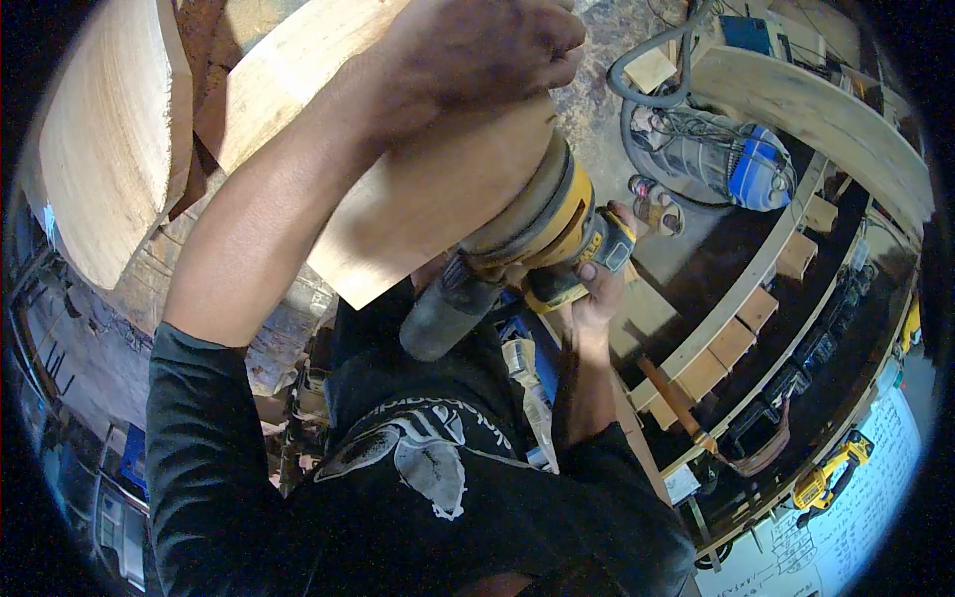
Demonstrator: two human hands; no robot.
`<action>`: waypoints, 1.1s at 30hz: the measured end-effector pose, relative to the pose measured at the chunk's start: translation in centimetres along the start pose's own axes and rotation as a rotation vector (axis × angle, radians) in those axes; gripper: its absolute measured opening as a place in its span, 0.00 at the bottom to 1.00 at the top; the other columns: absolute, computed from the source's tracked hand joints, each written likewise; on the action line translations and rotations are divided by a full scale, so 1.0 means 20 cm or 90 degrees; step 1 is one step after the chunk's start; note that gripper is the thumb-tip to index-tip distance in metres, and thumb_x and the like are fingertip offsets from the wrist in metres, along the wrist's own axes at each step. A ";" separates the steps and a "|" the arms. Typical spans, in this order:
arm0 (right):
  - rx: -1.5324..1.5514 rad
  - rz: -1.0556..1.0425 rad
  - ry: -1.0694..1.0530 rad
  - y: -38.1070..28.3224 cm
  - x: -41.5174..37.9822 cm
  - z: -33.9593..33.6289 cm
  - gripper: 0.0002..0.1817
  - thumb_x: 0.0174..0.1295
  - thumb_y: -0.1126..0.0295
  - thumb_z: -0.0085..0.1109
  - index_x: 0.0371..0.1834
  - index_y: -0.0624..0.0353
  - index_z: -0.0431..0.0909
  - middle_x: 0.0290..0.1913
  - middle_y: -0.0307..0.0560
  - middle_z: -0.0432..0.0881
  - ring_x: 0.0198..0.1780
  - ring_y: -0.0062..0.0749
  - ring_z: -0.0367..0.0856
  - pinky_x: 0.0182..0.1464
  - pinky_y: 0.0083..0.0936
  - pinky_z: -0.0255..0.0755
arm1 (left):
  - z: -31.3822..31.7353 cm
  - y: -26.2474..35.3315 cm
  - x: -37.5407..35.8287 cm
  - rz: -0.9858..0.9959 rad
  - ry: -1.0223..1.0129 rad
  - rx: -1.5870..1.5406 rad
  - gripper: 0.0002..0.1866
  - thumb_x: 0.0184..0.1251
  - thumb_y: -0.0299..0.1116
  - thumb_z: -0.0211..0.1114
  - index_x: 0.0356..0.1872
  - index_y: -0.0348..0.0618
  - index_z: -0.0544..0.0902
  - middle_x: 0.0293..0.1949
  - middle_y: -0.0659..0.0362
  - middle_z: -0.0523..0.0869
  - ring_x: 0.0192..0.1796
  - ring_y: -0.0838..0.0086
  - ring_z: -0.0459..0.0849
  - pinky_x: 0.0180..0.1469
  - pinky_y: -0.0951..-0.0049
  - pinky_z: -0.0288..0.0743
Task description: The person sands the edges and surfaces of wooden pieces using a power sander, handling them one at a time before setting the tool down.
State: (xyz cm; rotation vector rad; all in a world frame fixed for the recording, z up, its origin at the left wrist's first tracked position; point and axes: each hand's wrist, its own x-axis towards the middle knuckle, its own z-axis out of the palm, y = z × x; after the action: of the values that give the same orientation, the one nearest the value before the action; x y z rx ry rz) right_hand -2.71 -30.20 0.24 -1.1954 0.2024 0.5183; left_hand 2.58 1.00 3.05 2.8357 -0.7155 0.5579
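My right hand [597, 291] grips yellow-and-black power sander [575, 211] at edge of pale, flat wooden board [428, 204]. I judge sander heavyish, rigid; best held round body. Left hand [502, 52] above board; can't tell its grip.

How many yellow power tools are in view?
2 clearly: the sander in the right hand, and another yellow tool at lower right, by the handwritten board. A yellow shape at far right is unclear; more may be hidden.

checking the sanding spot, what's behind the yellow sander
The wooden board shows right beside the round head of the yellow sander in the right hand. The sanding face and the board surface directly behind it are covered, so contact cannot be confirmed.
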 end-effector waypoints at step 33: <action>-0.038 -0.013 -0.067 -0.02 0.11 -0.06 0.51 0.40 0.74 0.78 0.74 0.57 0.63 0.58 0.48 0.75 0.60 0.46 0.80 0.65 0.40 0.77 | -0.08 0.02 0.02 0.004 -0.074 0.035 0.04 0.62 0.34 0.65 0.34 0.48 0.84 0.33 0.64 0.81 0.48 0.69 0.81 0.51 0.72 0.76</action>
State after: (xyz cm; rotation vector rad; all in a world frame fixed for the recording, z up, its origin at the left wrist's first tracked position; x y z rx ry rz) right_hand -0.49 -30.86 -0.80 -1.2240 0.0858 0.5714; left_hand 2.17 0.92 4.78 2.9383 -0.7399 0.4238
